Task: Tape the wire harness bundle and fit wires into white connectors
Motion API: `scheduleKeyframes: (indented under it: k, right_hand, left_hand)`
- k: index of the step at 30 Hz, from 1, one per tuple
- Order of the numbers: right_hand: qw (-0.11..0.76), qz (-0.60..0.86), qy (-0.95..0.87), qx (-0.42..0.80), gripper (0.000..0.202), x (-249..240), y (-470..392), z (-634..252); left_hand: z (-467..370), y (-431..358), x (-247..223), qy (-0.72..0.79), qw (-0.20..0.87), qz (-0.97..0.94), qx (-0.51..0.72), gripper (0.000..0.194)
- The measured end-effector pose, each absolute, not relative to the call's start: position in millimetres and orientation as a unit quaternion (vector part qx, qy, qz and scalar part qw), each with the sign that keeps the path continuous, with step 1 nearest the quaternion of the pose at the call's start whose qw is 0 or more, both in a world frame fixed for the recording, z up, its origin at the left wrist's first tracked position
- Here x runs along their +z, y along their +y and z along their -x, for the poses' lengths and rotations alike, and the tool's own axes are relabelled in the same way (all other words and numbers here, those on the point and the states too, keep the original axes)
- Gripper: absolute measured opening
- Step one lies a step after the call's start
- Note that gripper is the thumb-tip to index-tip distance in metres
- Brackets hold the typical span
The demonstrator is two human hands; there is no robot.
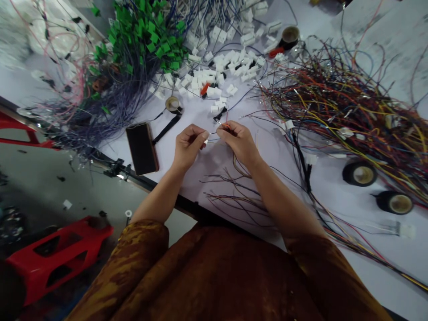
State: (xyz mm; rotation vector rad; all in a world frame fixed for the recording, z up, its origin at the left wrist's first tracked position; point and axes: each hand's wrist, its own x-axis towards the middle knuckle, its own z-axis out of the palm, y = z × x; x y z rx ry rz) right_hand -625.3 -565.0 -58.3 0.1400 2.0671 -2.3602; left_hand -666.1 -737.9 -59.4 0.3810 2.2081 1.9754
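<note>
My left hand (pixel 187 147) is closed in a pinch on a small white connector (pixel 206 141), mostly hidden by the fingertips. My right hand (pixel 241 143) pinches several thin wires, and a loose bundle of brownish wires (pixel 236 166) hangs below its palm. Between the two sets of fingertips a short stretch of wire (pixel 213 133) shows; whether it sits inside the connector I cannot tell. Just beyond the hands lie a few white connectors (pixel 218 106) with black parts. More loose wire ends (pixel 230 196) spread over the table near my right forearm.
A phone (pixel 142 148) and a tape roll (pixel 173 104) lie to the left. Green connectors (pixel 147 35) and white connectors (pixel 230 64) are heaped at the back. A big tangle of coloured wires (pixel 351 102) and black tape rolls (pixel 360 173) occupy the right. Red stools (pixel 63 254) stand below.
</note>
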Motion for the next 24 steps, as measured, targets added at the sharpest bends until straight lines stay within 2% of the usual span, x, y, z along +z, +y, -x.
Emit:
scheduleKeyframes:
  k: [4, 8, 12, 18, 24]
  right_hand:
    - [0.021, -0.023, 0.657, -0.753, 0.017, -57.7, -567.4, 627.3]
    - [0.003, -0.057, 0.645, -0.762, 0.017, -59.2, -569.0, 627.1]
    - [0.035, -0.051, 0.658, -0.750, 0.018, -60.5, -566.3, 626.9]
    - [0.061, -0.031, 0.654, -0.754, 0.018, -60.6, -564.4, 626.0]
    - [0.033, -0.040, 0.658, -0.752, 0.016, -60.4, -568.9, 623.2]
  left_hand:
    - [667.2, -737.9, -62.2, 0.712, 0.103, -0.118, 0.685, 0.017]
    - [669.7, -736.0, -61.3, 0.635, 0.154, -0.060, 0.754, 0.020]
    - [671.8, -734.3, -60.2, 0.593, 0.194, -0.011, 0.782, 0.022]
    - [671.1, -732.6, -59.9, 0.596, 0.197, 0.010, 0.779, 0.025]
    - [670.0, -732.9, -61.4, 0.618, 0.180, -0.008, 0.765, 0.032]
